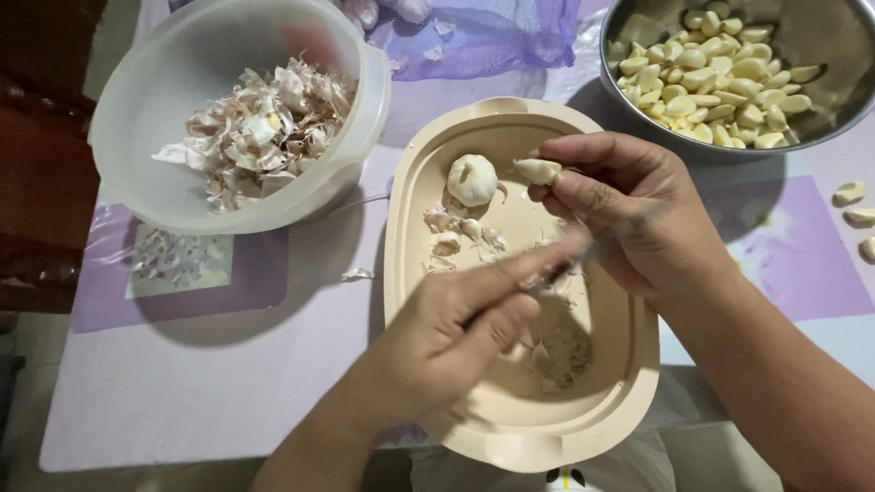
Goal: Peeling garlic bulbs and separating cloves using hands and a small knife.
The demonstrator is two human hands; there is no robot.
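My right hand pinches a garlic clove between thumb and fingertips over the beige tray. Just below it, my left hand grips a small knife whose blurred blade points up toward the right hand. On the tray lie a whole garlic bulb, a few loose unpeeled cloves and scraps of skin.
A translucent plastic bowl at the upper left holds garlic skins. A steel bowl at the upper right holds several peeled cloves. A purple mesh bag lies at the top. Three loose cloves sit at the right edge.
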